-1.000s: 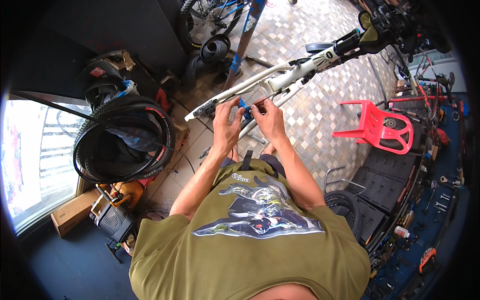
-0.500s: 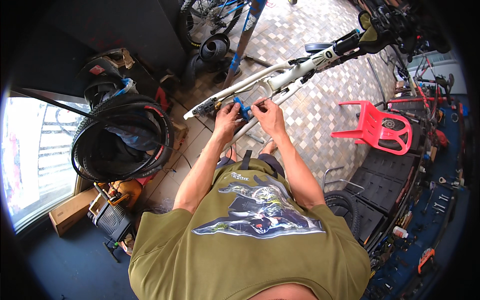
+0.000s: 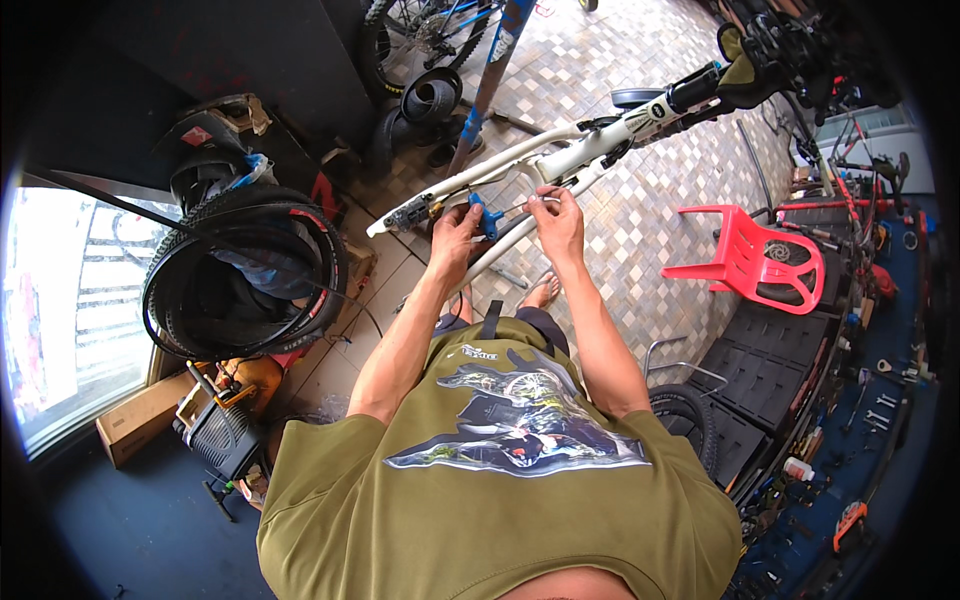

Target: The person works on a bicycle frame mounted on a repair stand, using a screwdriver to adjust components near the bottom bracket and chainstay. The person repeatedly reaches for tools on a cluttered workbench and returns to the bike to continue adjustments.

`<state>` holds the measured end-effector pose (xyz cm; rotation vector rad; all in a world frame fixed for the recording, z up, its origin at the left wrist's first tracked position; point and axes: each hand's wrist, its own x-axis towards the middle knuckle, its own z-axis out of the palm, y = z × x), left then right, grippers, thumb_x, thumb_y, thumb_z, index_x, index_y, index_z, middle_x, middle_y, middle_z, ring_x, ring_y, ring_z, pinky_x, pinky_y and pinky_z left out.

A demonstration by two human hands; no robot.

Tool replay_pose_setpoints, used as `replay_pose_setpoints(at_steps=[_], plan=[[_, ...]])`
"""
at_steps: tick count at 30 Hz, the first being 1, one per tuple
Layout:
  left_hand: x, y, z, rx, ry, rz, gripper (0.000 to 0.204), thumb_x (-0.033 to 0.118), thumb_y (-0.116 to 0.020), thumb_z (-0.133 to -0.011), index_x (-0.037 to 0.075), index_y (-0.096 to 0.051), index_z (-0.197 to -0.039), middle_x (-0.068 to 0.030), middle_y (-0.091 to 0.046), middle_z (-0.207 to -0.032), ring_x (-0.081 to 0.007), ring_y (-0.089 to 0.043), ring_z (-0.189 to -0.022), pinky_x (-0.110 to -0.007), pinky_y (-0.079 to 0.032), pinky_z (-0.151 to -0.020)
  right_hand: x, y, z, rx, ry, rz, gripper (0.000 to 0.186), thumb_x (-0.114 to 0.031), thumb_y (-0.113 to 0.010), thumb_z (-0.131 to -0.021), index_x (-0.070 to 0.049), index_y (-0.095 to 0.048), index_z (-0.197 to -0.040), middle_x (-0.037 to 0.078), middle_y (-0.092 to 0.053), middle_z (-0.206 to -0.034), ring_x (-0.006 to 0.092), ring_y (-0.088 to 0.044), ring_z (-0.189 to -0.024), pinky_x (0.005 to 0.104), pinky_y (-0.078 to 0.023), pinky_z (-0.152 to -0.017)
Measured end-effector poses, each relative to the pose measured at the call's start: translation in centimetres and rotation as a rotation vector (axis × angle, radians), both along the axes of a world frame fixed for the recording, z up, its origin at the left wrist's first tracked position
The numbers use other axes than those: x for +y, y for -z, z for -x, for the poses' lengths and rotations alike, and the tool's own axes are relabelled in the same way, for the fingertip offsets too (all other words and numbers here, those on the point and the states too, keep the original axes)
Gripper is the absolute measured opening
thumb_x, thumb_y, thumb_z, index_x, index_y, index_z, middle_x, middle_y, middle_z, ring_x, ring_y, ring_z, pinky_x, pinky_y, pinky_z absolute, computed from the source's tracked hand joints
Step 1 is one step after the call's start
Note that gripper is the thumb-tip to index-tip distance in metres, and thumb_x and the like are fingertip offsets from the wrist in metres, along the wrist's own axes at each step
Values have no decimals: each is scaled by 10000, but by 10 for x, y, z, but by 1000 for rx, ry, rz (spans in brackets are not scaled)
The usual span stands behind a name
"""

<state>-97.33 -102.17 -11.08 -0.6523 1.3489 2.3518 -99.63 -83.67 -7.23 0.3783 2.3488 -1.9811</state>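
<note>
My left hand (image 3: 453, 242) is closed on a small blue tool (image 3: 487, 218) with a rounded body and an arm sticking up. To its right, my right hand (image 3: 560, 228) pinches a thin, dark, rod-like piece at the fingertips; it points toward the blue tool, but I cannot tell whether the two touch. Both hands work just over the near tube of a white bicycle frame (image 3: 645, 120), which slants from lower left to upper right. The tips of the left fingers are partly hidden behind the tool.
A worn blue stand post (image 3: 490, 85) rises beyond the frame. Tyres (image 3: 325, 240) are piled at the left, near a cardboard box (image 3: 145, 415). At the right are a red plastic chair (image 3: 745, 255), black crates (image 3: 765, 365) and several tools on a blue surface (image 3: 865, 430).
My right hand has shifted slightly right, away from the blue tool, widening the gap between the hands. My left hand keeps its hold in nearly the same place.
</note>
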Motion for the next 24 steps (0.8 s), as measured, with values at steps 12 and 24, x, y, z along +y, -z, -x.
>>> replay_pose_setpoints(at_steps=[12, 24], plan=[[4, -1, -4, 43, -65, 50, 368, 337, -684, -1013, 2, -642, -1159, -44, -643, -997, -135, -638, -894, -342, -630, -694, 9, 14, 0, 71, 57, -60, 310, -168, -732, -928, -1, -636, -1171, 52, -705, -792, 105, -607, -679, 272, -483, -630], [7, -3, -2, 55, -56, 94, 358, 335, -667, -1024, 14, -631, -1179, -33, -650, -948, -126, -634, -820, -321, -613, -683, 21, 5, 8, 7, 64, -390, 249, -255, -736, -942, -40, -738, -1067, 8, -667, -692, 76, -566, -625, 284, -446, -581]])
